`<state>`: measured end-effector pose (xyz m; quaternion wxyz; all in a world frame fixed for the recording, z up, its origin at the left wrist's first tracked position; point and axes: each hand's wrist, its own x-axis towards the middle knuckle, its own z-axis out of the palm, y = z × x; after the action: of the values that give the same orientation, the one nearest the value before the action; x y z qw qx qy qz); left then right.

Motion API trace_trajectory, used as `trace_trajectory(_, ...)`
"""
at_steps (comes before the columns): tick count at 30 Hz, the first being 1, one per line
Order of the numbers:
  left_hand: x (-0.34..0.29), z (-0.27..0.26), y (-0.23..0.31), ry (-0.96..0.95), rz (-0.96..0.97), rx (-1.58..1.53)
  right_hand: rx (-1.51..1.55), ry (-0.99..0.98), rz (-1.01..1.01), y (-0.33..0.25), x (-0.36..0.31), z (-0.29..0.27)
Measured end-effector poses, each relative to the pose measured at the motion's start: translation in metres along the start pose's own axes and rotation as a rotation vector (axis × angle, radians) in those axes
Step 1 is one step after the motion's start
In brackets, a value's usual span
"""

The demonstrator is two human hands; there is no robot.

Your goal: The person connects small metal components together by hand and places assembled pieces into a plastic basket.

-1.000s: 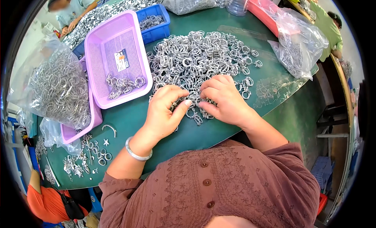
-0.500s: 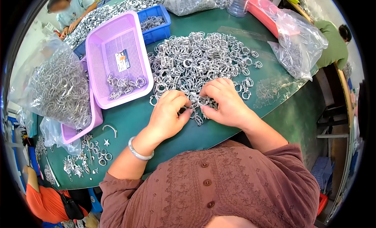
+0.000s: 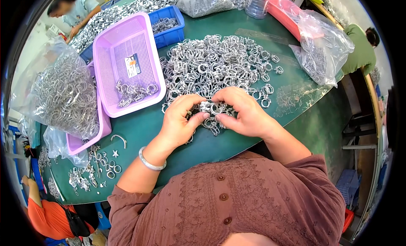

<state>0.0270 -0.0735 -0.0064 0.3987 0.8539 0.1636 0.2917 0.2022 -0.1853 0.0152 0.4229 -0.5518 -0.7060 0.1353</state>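
Observation:
A large heap of silvery metal rings [image 3: 211,62] lies on the green table. At its near edge, my left hand [image 3: 181,118] and my right hand [image 3: 242,112] face each other with thumbs and fingers curled in. Between them they pinch a small cluster of metal rings [image 3: 213,107], raised slightly off the pile; my fingers partly hide it. More loose rings lie just beneath my fingertips. To the left, a lilac plastic basket [image 3: 111,38] holds a few of the same rings and a printed label card [image 3: 132,65].
A clear bag of rings [image 3: 63,93] rests in another lilac basket [image 3: 103,126] at left. Small charms and rings [image 3: 91,172] lie near the front left. A blue bin [image 3: 177,24] and red tray [image 3: 284,15] stand behind. Co-workers sit at left and right.
Both hands have lifted a little from the heap and now hold a cluster of rings up between the fingers. The far-left co-worker has leaned lower.

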Motion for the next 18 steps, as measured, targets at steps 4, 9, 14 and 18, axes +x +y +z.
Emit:
trace_trajectory(4,-0.0029,0.0025,0.0008,0.046,-0.109,-0.1,-0.242,-0.014,-0.062,0.0056,-0.0029,-0.0011)
trace_trajectory(9,-0.0026,0.0026,0.0033,0.093,0.002,0.002,-0.369,-0.083,-0.045,0.0043,-0.0036,-0.002)
trace_trajectory(14,-0.0034,0.0022,0.0056,0.11,0.046,0.027,-0.371,-0.1,-0.027,0.0004,-0.0023,-0.0027)
trace_trajectory(18,-0.0036,0.0017,0.0052,0.112,0.06,0.008,-0.207,-0.041,-0.028,0.0,0.0001,-0.0017)
